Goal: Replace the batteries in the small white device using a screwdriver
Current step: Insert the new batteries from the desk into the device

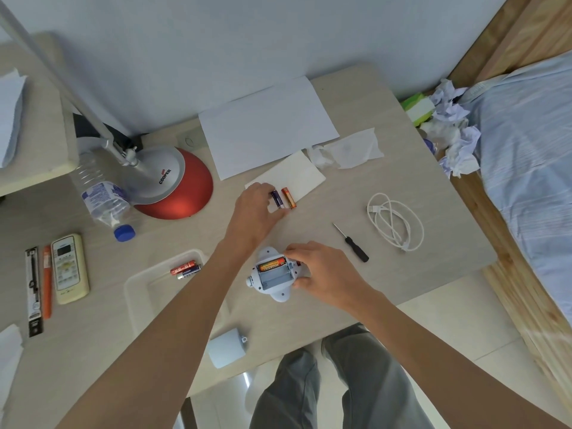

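**Second fresh cell about to go in**

Lowest in the frame, below centre, a pale blue-white cover (227, 351) lies loose on the desk (433, 230); it looks like the battery door, already off.

Just above it, at centre, the small white device (274, 275) rests back-up with its compartment open. One orange battery (271, 263) sits in the upper slot, while the lower slot is bare. The right hand (318, 274) pinches the device's right edge between thumb and fingers, steadying it. To the left, two cells (185, 269) lie in a shallow white tray (136, 292), probably the spent ones. Right of centre, the screwdriver (351, 243) lies untouched.

Further up, the left hand (258, 209) reaches to two batteries resting on a white card: its fingertips are closing on the purple battery (277, 199), but I cannot tell whether it is firmly gripped or lifted. The orange one (288, 198) lies just beside it.

The step in hand seems to be loading new cells. The next move calls for carrying the purple cell down, matching polarity to the empty slot, and pressing it in; afterwards come the cover and the screw.
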Demonstrator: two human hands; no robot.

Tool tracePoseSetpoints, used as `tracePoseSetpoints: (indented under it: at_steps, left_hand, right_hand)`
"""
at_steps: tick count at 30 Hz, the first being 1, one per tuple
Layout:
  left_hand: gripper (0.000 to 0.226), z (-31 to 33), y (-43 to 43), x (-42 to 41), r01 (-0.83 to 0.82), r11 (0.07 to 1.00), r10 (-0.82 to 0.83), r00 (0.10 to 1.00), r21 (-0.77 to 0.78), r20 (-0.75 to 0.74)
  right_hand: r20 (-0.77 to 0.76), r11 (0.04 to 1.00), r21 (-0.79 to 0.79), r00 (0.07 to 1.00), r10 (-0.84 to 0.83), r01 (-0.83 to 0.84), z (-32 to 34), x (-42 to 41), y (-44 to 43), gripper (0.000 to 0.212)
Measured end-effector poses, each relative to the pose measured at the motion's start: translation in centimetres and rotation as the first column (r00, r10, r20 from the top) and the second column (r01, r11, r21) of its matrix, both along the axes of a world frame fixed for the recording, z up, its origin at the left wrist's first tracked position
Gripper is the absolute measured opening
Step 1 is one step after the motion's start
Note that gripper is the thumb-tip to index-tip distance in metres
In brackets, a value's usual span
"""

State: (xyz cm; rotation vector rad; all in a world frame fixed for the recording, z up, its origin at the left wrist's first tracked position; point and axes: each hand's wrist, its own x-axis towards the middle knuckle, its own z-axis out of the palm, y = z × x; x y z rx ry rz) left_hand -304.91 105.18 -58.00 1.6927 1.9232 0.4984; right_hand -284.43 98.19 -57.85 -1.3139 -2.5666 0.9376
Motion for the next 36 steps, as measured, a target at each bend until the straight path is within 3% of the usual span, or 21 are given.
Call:
tracePoseSetpoints:
  at_steps: [4,7,9,15,25,36]
  left_hand:
    - [0.047,3.6,-3.3,-0.8,-0.141,0.983,0.170,0.941,-0.115,0.293]
    - [0.051,5.3,-6.8,-2.0,-0.074,0.984,0.128,0.928,-0.164,0.350]
    - [0.042,6.1,-9.0,-2.6,0.008,0.984,0.050,0.947,-0.179,0.316]
    - [0.028,4.9,-12.5,-2.5,0.225,0.967,-0.225,0.974,-0.123,0.012]
    - [0.021,3.7,-12.3,-2.4,0.212,0.973,-0.214,0.977,-0.096,-0.006]
    - [0.018,3.5,-12.0,-0.6,0.194,0.965,-0.210,0.975,-0.177,-0.077]
  right_hand:
    - [0.006,1.000,0.000,1.000,-0.010,0.010,0.3,0.0,0.0,0.054]
    - [0.005,1.000,0.011,1.000,-0.009,0.009,0.5,-0.2,0.0,0.055]
    - [0.000,1.000,0.014,1.000,-0.009,0.009,0.7,-0.2,-0.1,0.055]
    - [0.011,1.000,0.025,1.000,-0.002,0.002,1.0,-0.5,-0.2,0.055]
    - [0.029,0.999,0.047,1.000,0.010,-0.012,0.9,-0.3,-0.1,0.060]
    - [0.025,0.999,0.030,1.000,0.013,-0.013,1.3,-0.5,-0.1,0.060]
